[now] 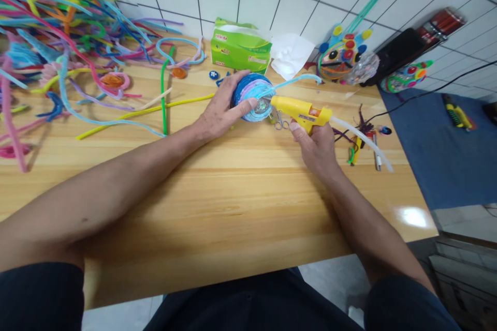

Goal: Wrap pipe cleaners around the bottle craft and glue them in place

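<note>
My left hand [223, 108] grips a round object wound with blue, lilac and light-blue pipe cleaner [251, 90]. Its end facing me shows a clear, shiny patch in the middle, and a loose light-blue strand sticks out to the right. In my right hand [319, 147] is a yellow hot glue gun [297, 108], its nozzle at the wound object's clear patch; whether they touch I cannot tell. A long translucent glue stick [365, 139] juts from the gun's back. Small scissors [281, 121] lie just below the nozzle, partly hidden.
Many coloured pipe cleaners [77, 41] heap at the left. A green tissue pack [240, 46] and white paper [289, 57] stand by the tiled wall. Decorated figures [337, 59], a dark bottle [407, 44], a black cable [427, 95] and scraps [359, 147] are at the right.
</note>
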Motion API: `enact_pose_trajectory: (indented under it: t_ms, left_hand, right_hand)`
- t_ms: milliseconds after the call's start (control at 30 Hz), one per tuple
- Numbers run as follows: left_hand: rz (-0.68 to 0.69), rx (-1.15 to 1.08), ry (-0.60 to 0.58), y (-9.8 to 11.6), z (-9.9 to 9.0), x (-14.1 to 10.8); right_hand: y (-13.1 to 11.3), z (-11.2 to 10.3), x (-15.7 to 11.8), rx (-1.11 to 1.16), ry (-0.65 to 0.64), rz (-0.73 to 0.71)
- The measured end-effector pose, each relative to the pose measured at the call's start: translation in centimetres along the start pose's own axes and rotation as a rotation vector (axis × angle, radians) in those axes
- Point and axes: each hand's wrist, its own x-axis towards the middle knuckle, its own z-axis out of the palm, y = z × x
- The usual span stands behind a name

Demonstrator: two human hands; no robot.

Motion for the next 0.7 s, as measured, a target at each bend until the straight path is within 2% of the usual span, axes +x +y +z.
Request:
enact_pose_trajectory:
  t_ms: [100, 333, 500, 700]
  left_hand:
    - [-0.003, 0.014, 0.010, -0.3, 0.1, 0.0]
    - [0.081, -0.066, 0.053, -2.3, 0.4, 0.2]
    - [0.076, -0.083, 0.057, -2.4, 0.4, 0.1]
    - [0.050, -0.063, 0.047, -1.7, 0.2, 0.2]
  right_hand:
    - [-0.1, 0.3, 0.0, 0.007, 0.045, 0.000]
    - [-0.5, 0.3, 0.1, -0.007, 0.031, -0.009]
    - [-0.2, 0.2, 0.1, -0.015, 0.063, -0.010]
    - [-0.1, 0.2, 0.0, -0.009, 0.040, -0.019]
